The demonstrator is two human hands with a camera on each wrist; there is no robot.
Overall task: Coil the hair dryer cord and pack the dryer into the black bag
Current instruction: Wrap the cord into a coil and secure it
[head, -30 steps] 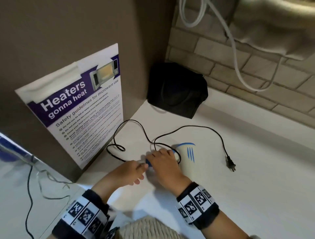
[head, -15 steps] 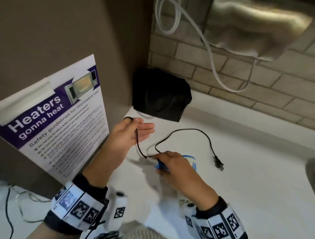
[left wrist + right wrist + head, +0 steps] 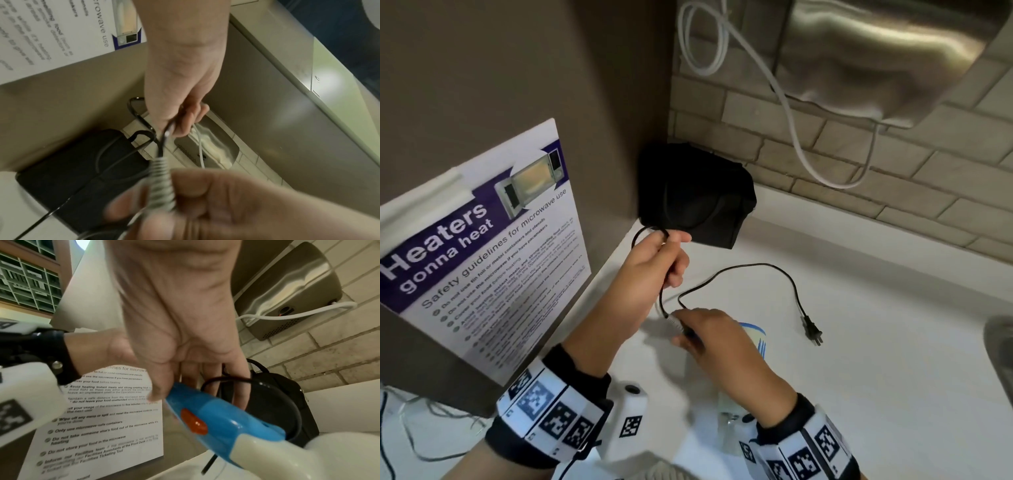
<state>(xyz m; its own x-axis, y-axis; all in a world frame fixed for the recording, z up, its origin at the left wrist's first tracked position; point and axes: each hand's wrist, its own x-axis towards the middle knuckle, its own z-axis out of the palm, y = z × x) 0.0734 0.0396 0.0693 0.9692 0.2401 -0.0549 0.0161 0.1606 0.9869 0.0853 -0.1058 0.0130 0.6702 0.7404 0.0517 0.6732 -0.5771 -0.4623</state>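
Note:
The hair dryer [image 3: 754, 337], white with a blue handle [image 3: 207, 415], lies on the white counter [image 3: 876, 394]. My right hand [image 3: 688, 334] grips the handle near the ribbed cord sleeve [image 3: 162, 177]. My left hand [image 3: 671, 253] is raised above the counter and curled round a loop of the black cord [image 3: 767, 265]. The rest of the cord trails right to its plug [image 3: 813, 330], which lies flat on the counter. The black bag [image 3: 695, 192] stands in the back corner, just behind my left hand; whether it is unzipped I cannot tell.
A microwave safety poster [image 3: 482, 257] leans on the brown wall at left. A metal hand dryer [image 3: 876, 58] with a white cable [image 3: 791, 120] hangs on the brick wall above. A sink rim [image 3: 1000, 346] shows at the right edge.
My left hand has left the dryer handle, lifted towards the bag with the cord and curled its fingers round it. My right hand has stayed on the handle.

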